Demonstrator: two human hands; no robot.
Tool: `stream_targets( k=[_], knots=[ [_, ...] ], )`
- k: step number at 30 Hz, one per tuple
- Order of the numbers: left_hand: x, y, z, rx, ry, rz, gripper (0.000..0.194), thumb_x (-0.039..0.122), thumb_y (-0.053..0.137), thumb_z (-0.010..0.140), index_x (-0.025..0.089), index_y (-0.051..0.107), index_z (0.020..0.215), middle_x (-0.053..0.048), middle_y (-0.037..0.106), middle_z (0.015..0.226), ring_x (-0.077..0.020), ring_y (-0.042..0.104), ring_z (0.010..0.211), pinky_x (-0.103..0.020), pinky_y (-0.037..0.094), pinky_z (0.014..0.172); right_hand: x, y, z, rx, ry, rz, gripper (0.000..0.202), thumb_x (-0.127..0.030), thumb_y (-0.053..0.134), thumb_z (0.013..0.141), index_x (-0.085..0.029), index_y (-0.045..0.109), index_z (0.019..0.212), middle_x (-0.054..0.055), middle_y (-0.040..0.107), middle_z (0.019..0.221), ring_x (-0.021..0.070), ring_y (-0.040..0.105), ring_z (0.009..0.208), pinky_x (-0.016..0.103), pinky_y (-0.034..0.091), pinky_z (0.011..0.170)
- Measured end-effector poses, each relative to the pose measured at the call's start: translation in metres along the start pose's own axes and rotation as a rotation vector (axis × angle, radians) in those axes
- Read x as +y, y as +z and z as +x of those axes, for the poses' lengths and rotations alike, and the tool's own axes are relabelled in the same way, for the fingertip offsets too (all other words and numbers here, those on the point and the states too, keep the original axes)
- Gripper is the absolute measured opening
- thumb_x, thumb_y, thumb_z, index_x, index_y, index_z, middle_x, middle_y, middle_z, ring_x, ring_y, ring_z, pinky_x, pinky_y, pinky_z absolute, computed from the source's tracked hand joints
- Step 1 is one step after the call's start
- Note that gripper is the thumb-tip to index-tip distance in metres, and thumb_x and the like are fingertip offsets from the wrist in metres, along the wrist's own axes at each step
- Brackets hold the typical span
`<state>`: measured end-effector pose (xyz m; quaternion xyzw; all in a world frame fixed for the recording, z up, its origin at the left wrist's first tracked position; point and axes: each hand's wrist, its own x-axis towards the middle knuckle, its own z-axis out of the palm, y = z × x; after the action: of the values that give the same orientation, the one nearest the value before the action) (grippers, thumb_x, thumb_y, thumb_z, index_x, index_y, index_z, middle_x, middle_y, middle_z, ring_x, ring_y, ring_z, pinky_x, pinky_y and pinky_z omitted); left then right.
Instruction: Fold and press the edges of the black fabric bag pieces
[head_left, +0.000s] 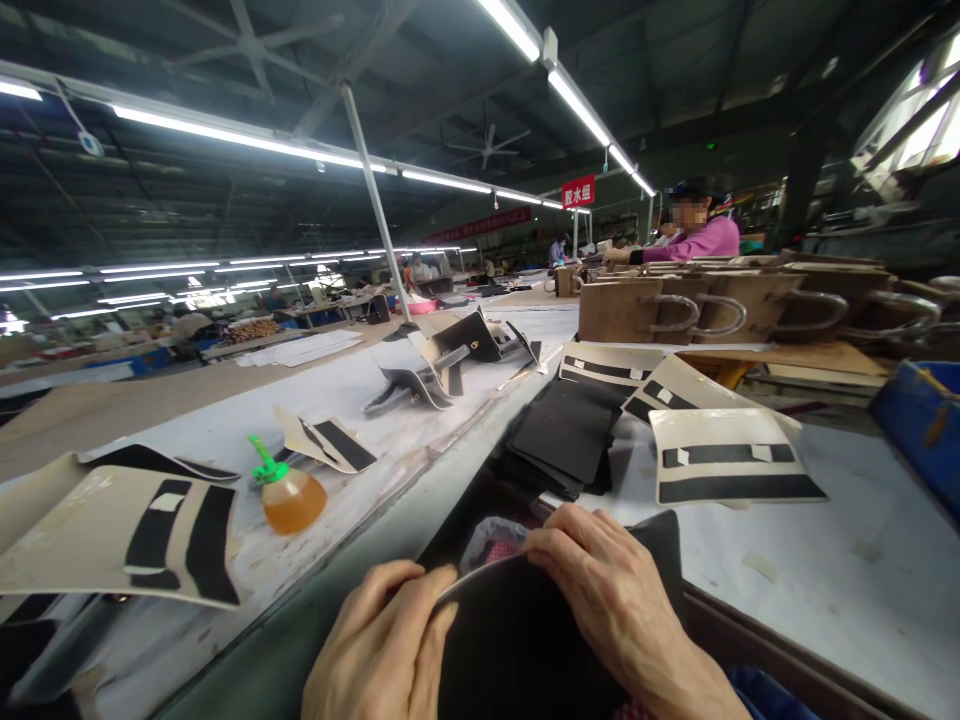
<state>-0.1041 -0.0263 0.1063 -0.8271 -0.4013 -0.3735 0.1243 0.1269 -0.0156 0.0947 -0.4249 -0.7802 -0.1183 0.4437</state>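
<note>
A black sheet-like panel (517,640) is held up close to me at the bottom middle, its upper edge curved. My left hand (386,640) pinches its left upper edge, fingers bent over the rim. On the right, my right hand (607,590) grips the same edge, with its fingers curled over the top. Part of the panel shows behind that hand at its right. Just beyond lies a stack of black sheets (566,435). Cream panels with black strips (731,455) rest to the right of the stack.
A glue bottle with a green nozzle (292,498) stands on the left table, near a large cream panel (90,530). Brown bag bodies with clear-wrapped handles (619,312) line the right table. A blue bin (926,420) is at far right. A person in pink (697,238) works behind.
</note>
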Motion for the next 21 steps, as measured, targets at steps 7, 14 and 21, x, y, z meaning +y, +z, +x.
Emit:
stream_targets(
  k=[7, 14, 21],
  knots=[
    [0.014, 0.026, 0.005, -0.445, -0.266, 0.113, 0.025, 0.012, 0.043, 0.096, 0.024, 0.064, 0.097, 0.0, 0.074, 0.081, -0.0225, 0.074, 0.074, -0.032, 0.051, 0.062, -0.009, 0.01, 0.0, -0.065, -0.03, -0.017, 0.054, -0.032, 0.02, 0.112, -0.02, 0.063, 0.08, 0.001, 0.061, 0.074, 0.0146, 0.052, 0.061, 0.03, 0.036, 0.063],
    [-0.003, 0.008, 0.012, -0.49, -0.731, -0.554, 0.026, 0.04, 0.057, 0.092, 0.025, 0.061, 0.113, -0.001, 0.077, 0.107, -0.0223, 0.07, 0.105, -0.03, 0.049, 0.091, 0.004, 0.009, -0.007, -0.067, -0.009, -0.012, 0.044, -0.032, 0.031, 0.111, -0.021, 0.064, 0.084, 0.001, 0.062, 0.075, 0.0157, 0.054, 0.063, 0.03, 0.038, 0.064],
    [0.0, 0.027, 0.011, -0.474, -0.651, -0.721, 0.054, 0.059, 0.039, 0.098, 0.017, 0.073, 0.096, -0.001, 0.067, 0.075, -0.0188, 0.061, 0.077, -0.026, 0.047, 0.078, 0.01, 0.012, -0.01, 0.006, 0.0, -0.034, 0.032, -0.035, 0.038, 0.11, -0.02, 0.063, 0.098, 0.0, 0.068, 0.081, 0.0139, 0.062, 0.069, 0.028, 0.043, 0.069]
  ],
)
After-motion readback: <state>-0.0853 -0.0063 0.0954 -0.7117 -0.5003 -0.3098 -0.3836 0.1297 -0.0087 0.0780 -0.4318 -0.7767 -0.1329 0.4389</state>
